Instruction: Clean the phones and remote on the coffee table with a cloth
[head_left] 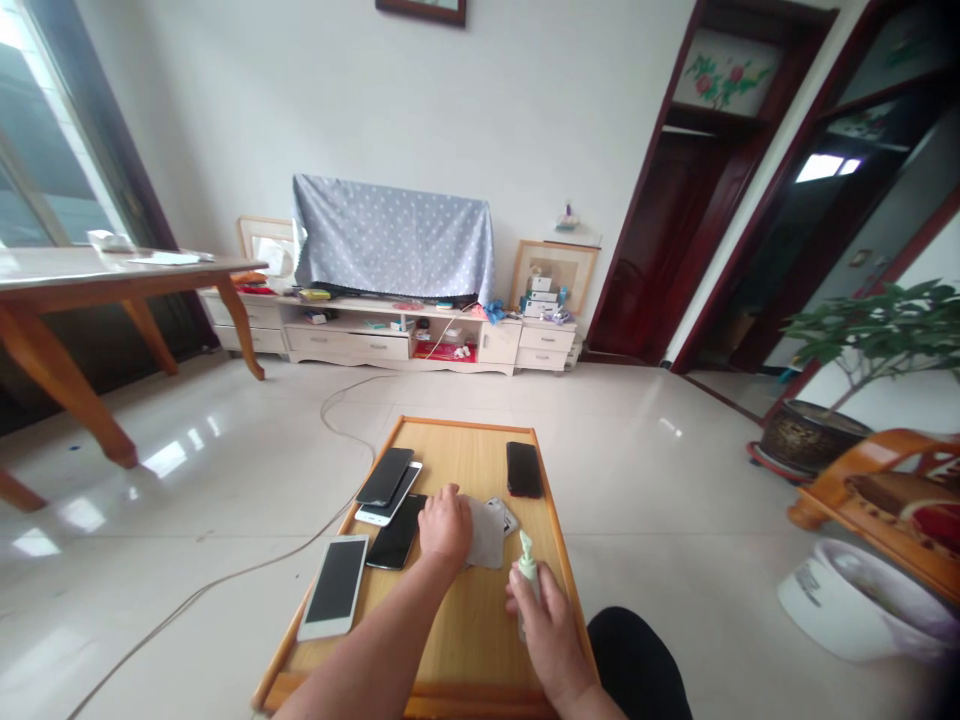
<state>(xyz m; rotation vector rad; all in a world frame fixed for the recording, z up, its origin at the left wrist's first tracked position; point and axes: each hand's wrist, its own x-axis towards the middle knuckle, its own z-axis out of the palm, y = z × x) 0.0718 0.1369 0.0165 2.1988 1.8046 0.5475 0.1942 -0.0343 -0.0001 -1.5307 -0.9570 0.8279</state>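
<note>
My left hand (444, 527) rests palm down, fingers curled, on a grey cloth (486, 535) that lies over a phone (506, 515) in the middle of a small wooden table (457, 625). My right hand (547, 625) is wrapped round a small pale green spray bottle (527, 562), held upright near the table's right edge. Several other phones lie on the table: a white one (335, 586) at the front left, a black one (397, 531) beside my left hand, two overlapping ones (388, 481) further back, and a black one (523, 468) at the far right.
A cable (225, 575) runs across the shiny tiled floor to the left of the table. A larger wooden table (90, 290) stands at the left, a low TV cabinet (390, 335) at the far wall. A potted plant (847, 400), wooden chair (892, 500) and white pot (855, 600) stand at the right.
</note>
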